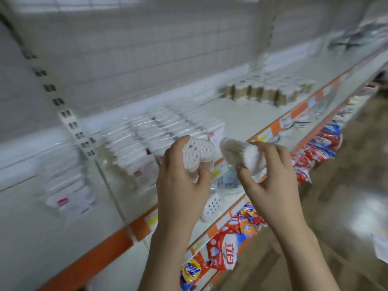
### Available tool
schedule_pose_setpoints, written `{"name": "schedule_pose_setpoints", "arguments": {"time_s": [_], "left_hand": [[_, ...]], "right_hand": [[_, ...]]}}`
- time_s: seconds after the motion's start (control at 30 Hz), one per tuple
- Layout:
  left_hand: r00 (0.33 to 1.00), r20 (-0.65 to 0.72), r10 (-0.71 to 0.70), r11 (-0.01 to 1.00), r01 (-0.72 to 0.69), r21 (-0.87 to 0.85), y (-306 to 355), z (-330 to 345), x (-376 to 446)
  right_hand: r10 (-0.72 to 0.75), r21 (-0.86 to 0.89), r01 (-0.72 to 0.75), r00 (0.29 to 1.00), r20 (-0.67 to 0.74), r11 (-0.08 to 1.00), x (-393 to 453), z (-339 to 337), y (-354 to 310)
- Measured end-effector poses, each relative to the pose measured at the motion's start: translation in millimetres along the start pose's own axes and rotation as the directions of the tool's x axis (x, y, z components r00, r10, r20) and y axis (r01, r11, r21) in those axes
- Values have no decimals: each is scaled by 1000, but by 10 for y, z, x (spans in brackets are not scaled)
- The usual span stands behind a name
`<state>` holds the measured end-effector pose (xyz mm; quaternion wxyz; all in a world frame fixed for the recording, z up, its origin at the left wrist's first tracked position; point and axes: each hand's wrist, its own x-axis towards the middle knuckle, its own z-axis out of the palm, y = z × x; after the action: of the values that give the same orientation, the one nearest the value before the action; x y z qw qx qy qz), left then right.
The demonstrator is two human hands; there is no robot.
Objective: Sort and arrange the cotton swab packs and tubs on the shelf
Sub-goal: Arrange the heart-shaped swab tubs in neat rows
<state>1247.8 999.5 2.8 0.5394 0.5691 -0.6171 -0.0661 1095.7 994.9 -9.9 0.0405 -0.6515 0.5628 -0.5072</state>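
Observation:
My left hand (180,185) grips a clear tub of cotton swabs (197,154), its white swab tips turned toward me. My right hand (270,175) holds a second swab tub (241,155) on its side, a short gap right of the first. Both tubs hang in front of the shelf's orange front edge (105,248). Behind them on the white shelf lie rows of flat swab packs (159,131) with pink labels. Another flat pack (69,196) lies further left. A cluster of upright swab tubs (270,89) stands further right along the shelf.
A slotted upright post (69,120) and a clear divider (109,181) separate shelf sections. Lower shelves hold detergent bags (226,250), red and blue packets (321,150) and a white perforated container (212,206). Wooden floor (336,206) lies to the right.

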Motion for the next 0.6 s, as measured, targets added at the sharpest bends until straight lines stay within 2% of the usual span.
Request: {"name": "schedule_pose_setpoints", "arguments": {"time_s": [0.13, 0.3, 0.6], "left_hand": [[1000, 4, 19, 999, -19, -40, -68, 397, 337], [1000, 7, 13, 997, -12, -78, -147, 624, 747], [999, 10, -48, 999, 48, -9, -275, 858, 1120]], "right_hand": [[13, -92, -13, 1000, -2, 996, 356, 26, 240], [-39, -126, 38, 999, -3, 991, 779, 179, 374], [-49, -41, 51, 998, 32, 998, 1261, 499, 649]]}}
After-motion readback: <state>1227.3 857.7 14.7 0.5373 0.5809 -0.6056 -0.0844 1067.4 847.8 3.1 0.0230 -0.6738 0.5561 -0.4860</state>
